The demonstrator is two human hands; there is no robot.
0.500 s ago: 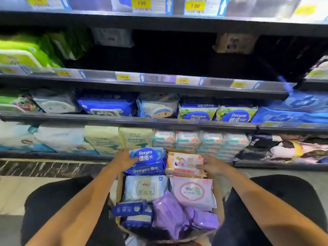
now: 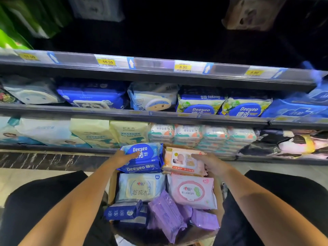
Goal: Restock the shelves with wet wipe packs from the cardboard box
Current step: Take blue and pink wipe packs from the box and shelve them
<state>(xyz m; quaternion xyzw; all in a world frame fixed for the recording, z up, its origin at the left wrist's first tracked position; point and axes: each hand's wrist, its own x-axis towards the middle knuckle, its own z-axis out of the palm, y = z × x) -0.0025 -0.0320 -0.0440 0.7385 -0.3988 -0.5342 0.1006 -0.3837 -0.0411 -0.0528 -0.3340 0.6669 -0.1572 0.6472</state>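
I see both forearms reaching forward from the bottom corners toward the cardboard box that sits between the knees at about 6 o'clock in the view. My left hand lies on the left edge of the blue Deeyeo pack, thumb across its top face and fingers wrapped down its side, so it has that pack in its grasp at the box's far left corner. My right hand is curled on the right end of the peach baby-wipe pack, fingertips on its top near the lid flap, palm against its side; it too is closed on the pack. The two packs touch each other at 12 o'clock within the box.

Nearer to me in the box lie a pale blue pack and a pink pack, then a dark blue pack at 7 o'clock and purple packs at 6 o'clock.

Against half a second ago, the head has dipped and drawn closer: the top price rail has left the view, and the shelf rail with yellow tags now sits near the upper third. The left thumb has slid further onto the Deeyeo pack, and the right hand has moved from the peach pack's edge onto its top. Both packs still rest in the box.
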